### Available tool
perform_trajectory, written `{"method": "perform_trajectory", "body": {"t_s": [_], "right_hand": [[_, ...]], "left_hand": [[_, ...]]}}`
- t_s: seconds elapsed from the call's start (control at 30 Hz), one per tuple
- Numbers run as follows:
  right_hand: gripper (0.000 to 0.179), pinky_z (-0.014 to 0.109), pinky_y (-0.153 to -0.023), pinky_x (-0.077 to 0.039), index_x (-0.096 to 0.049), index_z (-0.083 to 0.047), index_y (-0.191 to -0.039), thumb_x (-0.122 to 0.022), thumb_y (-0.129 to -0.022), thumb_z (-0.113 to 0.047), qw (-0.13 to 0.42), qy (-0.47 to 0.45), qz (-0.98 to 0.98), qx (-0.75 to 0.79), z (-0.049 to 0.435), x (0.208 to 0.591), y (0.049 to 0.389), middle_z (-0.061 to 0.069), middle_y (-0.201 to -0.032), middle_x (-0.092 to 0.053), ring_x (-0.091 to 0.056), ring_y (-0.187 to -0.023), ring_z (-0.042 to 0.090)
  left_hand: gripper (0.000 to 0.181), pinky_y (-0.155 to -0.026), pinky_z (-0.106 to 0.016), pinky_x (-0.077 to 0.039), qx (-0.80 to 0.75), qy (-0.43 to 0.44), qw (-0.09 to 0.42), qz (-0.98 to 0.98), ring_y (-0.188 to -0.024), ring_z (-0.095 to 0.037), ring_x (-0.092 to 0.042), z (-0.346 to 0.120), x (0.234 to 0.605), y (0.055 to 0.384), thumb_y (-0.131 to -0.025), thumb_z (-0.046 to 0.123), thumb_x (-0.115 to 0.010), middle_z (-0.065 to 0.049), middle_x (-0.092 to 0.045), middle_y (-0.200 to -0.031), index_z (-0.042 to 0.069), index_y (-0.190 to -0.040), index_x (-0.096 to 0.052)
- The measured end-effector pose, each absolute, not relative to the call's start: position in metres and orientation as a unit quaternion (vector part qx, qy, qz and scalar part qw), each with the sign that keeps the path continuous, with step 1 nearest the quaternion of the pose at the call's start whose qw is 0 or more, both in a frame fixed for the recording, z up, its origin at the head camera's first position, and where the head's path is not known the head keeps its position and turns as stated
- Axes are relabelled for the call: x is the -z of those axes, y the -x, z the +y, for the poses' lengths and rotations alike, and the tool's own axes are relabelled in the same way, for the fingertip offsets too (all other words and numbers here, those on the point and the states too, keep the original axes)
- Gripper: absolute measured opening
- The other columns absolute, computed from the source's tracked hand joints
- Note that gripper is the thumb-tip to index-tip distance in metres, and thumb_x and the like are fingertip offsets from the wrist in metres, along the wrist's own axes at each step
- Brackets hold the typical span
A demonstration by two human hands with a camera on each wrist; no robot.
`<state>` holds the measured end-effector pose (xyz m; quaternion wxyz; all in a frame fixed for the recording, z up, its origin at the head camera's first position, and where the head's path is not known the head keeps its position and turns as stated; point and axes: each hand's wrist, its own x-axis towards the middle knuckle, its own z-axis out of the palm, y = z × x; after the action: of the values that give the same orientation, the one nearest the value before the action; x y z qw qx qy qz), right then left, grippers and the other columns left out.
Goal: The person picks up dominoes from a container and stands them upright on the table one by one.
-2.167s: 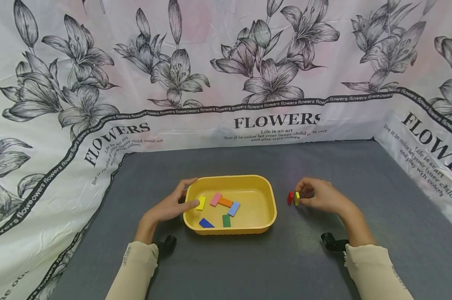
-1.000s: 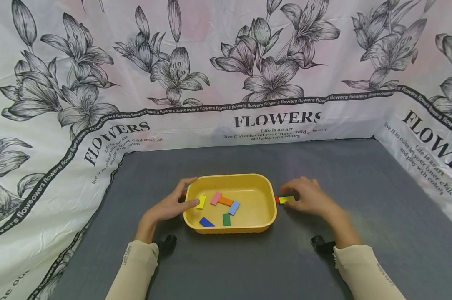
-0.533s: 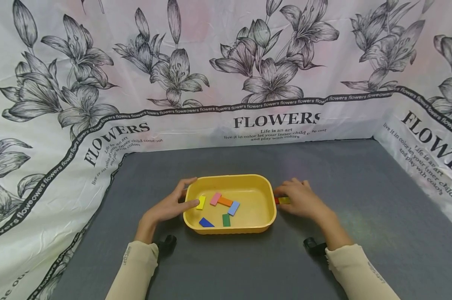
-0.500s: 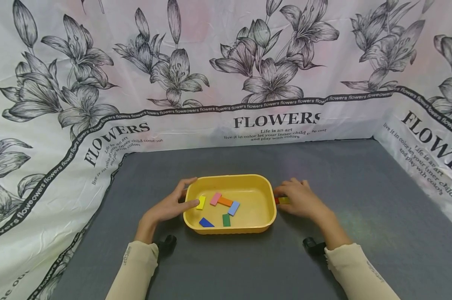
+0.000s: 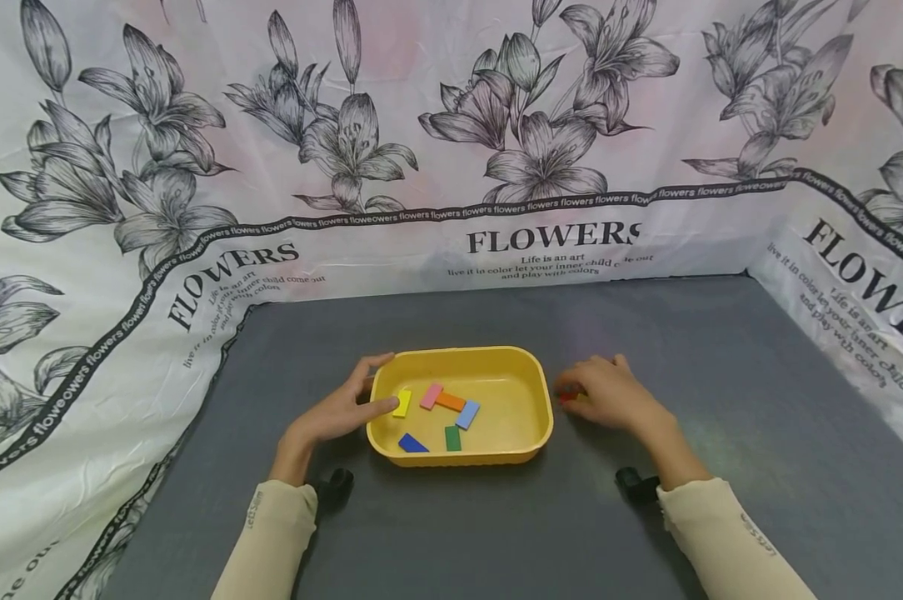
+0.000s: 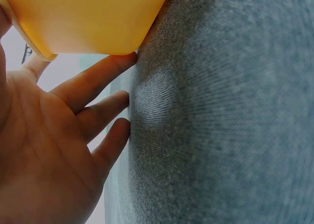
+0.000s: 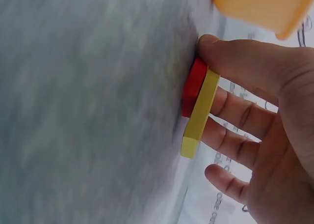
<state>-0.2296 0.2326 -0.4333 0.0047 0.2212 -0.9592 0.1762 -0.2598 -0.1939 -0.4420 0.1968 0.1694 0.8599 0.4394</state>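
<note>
A yellow plastic tray [image 5: 496, 392] sits mid-table in the head view. My left hand [image 5: 339, 408] holds its left end, thumb over the rim and the other fingers outside along the wall; the left wrist view shows fingertips at the tray's underside and on the table. Just right of the tray, my right hand [image 5: 609, 392] holds a red block [image 7: 195, 85] and a yellow block [image 7: 201, 111] together, low at the table. In the right wrist view the thumb touches their upper end, and fingers are behind them, partly hidden. From above, the yellow one is covered.
Inside the tray lie a yellow block [image 5: 402, 403], pink block [image 5: 431, 396], orange block [image 5: 451, 402], light blue block [image 5: 467, 414], green block [image 5: 452, 438] and dark blue block [image 5: 412, 443]. Flower-printed cloth [image 5: 391, 267] borders the grey table [image 5: 451, 533].
The right hand slid the red and yellow blocks left against the tray's right end, then drew back slightly right with them. The left hand and tray have stayed in place.
</note>
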Motion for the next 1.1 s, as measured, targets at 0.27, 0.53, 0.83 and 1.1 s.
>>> {"method": "perform_trajectory", "body": {"t_s": [0.27, 0.53, 0.83, 1.1], "right_hand": [[0.015, 0.045, -0.081, -0.029, -0.076, -0.019, -0.098, -0.081, -0.084, -0.015, -0.005, -0.213, -0.954, -0.209, 0.252, 0.428, 0.227, -0.009, -0.091, -0.073, -0.061, -0.087, 0.016], [0.014, 0.045, -0.085, -0.032, -0.072, -0.012, -0.1, -0.077, -0.087, -0.012, 0.003, -0.208, -0.94, -0.271, 0.259, 0.423, 0.228, -0.008, -0.084, -0.068, -0.059, -0.078, 0.01], [0.022, 0.034, -0.076, -0.054, -0.07, -0.007, -0.107, -0.077, -0.086, -0.005, -0.012, -0.223, -0.918, -0.327, 0.257, 0.425, 0.228, -0.002, -0.096, -0.071, -0.062, -0.087, 0.014], [0.024, 0.038, -0.077, -0.053, -0.071, -0.007, -0.108, -0.077, -0.085, -0.003, -0.024, -0.225, -0.918, -0.325, 0.254, 0.428, 0.229, -0.002, -0.095, -0.071, -0.063, -0.087, 0.014]], "left_hand": [[0.078, -0.117, -0.064, -0.034, -0.435, -0.164, 0.197, 0.863, -0.143, -0.037, -0.044, -0.195, 0.441, 0.26, -0.096, 0.042, -0.067, -0.013, -0.039, -0.161, 0.035, -0.157, -0.019], [0.079, -0.117, -0.064, -0.034, -0.433, -0.164, 0.195, 0.865, -0.144, -0.037, -0.044, -0.195, 0.443, 0.26, -0.096, 0.044, -0.067, -0.013, -0.037, -0.162, 0.036, -0.157, -0.018], [0.079, -0.117, -0.062, -0.035, -0.434, -0.169, 0.192, 0.864, -0.141, -0.035, -0.047, -0.194, 0.443, 0.26, -0.096, 0.044, -0.067, -0.014, -0.042, -0.159, 0.035, -0.157, -0.018], [0.08, -0.116, -0.062, -0.037, -0.442, -0.171, 0.197, 0.858, -0.14, -0.035, -0.048, -0.194, 0.443, 0.26, -0.095, 0.048, -0.067, -0.014, -0.045, -0.157, 0.037, -0.157, -0.019]]}}
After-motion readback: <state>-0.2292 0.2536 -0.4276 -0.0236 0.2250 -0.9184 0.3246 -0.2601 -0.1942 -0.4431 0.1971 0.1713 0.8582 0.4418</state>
